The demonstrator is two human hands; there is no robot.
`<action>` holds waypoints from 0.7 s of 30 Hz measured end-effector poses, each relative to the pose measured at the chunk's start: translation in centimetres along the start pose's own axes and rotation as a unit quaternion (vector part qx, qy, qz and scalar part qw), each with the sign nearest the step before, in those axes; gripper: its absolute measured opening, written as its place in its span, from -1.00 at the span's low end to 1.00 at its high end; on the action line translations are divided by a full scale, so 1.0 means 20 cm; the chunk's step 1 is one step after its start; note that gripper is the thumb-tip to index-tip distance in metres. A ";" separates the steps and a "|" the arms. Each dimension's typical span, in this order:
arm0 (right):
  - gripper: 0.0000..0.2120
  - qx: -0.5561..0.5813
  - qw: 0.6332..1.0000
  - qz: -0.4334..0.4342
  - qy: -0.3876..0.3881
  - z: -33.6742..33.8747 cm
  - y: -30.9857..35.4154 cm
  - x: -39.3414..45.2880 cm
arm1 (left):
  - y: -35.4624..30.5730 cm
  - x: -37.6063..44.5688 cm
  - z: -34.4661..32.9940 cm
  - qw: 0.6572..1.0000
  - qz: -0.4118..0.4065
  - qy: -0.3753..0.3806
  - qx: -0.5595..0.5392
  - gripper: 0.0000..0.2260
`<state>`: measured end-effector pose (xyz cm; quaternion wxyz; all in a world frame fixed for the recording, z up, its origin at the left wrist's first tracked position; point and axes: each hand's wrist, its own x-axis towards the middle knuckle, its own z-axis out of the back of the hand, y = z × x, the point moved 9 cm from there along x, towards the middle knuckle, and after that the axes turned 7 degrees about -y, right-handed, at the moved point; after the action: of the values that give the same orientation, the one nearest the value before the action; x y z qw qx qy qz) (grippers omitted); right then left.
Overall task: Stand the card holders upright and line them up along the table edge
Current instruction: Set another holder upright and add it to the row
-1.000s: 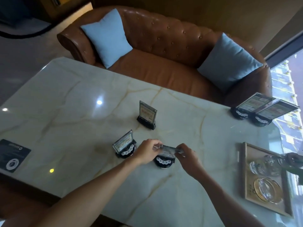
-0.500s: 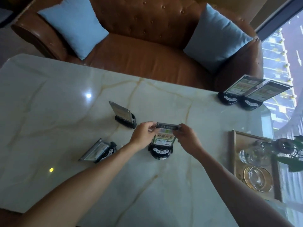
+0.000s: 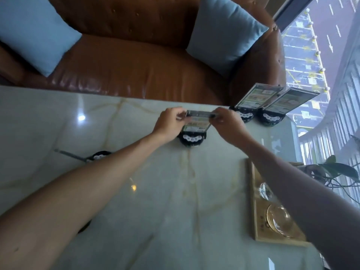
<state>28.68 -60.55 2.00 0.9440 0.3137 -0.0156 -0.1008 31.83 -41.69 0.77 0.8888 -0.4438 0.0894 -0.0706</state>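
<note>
Here the left hand [image 3: 171, 121] and right hand [image 3: 227, 123] pinch the top corners of a card holder [image 3: 194, 126], upright on the marble table [image 3: 155, 191] near its far edge, beside two standing holders [image 3: 259, 98]. Its green-and-white label is too blurred to read.

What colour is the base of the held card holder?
Black base with white dots, head view.

At centre frame our left hand [image 3: 169, 123] and right hand [image 3: 228, 123] pinch the top of a card holder [image 3: 194, 131] standing on the counter [image 3: 155, 191]. Two more holders [image 3: 259, 102] stand at upper right.
</note>
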 end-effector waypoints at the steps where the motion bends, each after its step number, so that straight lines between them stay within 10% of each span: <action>1: -0.87 -0.015 1.000 0.017 -0.001 0.04 0.00 0.05 | -0.03 0.06 -0.03 1.000 -0.009 -0.003 -0.002 -0.87; 21: -0.78 -0.282 0.941 0.189 0.015 0.29 -0.12 0.64 | -0.27 0.66 -0.39 0.995 -0.047 -0.017 -0.084 -0.90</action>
<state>40.33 -68.41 4.91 0.9956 0.0277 -0.0314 0.0839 42.74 -53.66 -0.87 0.8455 -0.5218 0.0583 -0.0970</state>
